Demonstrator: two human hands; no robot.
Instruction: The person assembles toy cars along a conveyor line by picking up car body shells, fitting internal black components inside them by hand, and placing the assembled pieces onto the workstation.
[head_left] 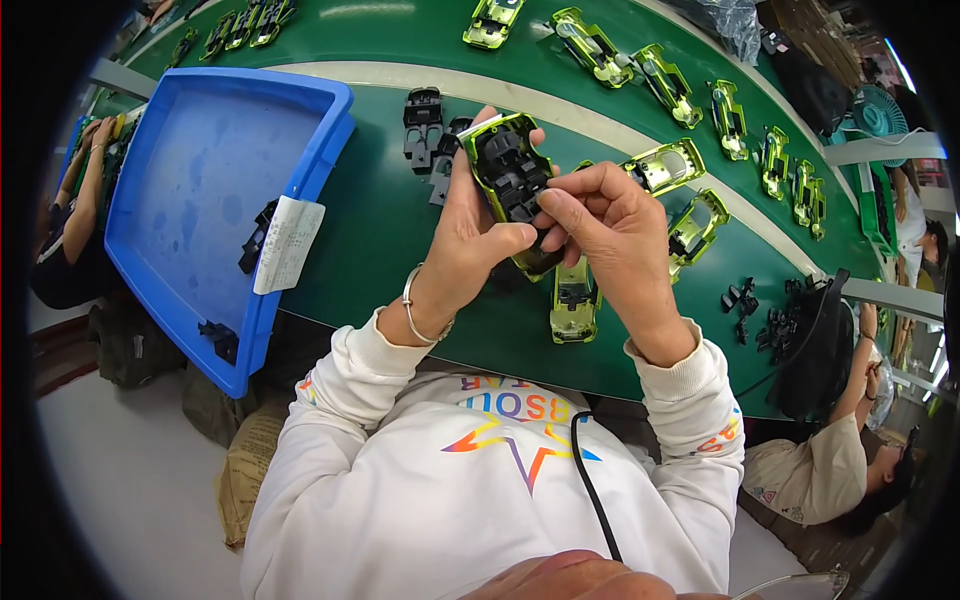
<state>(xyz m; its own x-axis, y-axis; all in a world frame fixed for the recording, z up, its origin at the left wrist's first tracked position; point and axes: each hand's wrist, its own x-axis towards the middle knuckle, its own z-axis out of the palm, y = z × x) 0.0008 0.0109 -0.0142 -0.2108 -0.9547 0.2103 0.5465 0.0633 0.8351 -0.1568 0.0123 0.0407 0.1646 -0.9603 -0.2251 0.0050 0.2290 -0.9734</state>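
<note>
My left hand [452,245] holds a lime-green toy car body [484,182], tilted with its hollow side up. A black seat-and-dashboard interior [507,160] sits inside it. The thumb and forefinger of my right hand [628,240] pinch together at the near end of this interior; whatever is between them is too hidden to make out. Just beyond my left hand lie black interior pieces [423,125]. Close to my right hand rest more green car bodies, one [575,305] below it, another [666,166] beyond it and a third [698,226] at its right.
At left a large blue tray [200,160] holds a few black pieces, with a paper label [290,245] on its rim. Several car bodies [668,85] line the table's far side. Small black parts [778,330] and a black bag [815,350] lie at right. Other people sit at both sides.
</note>
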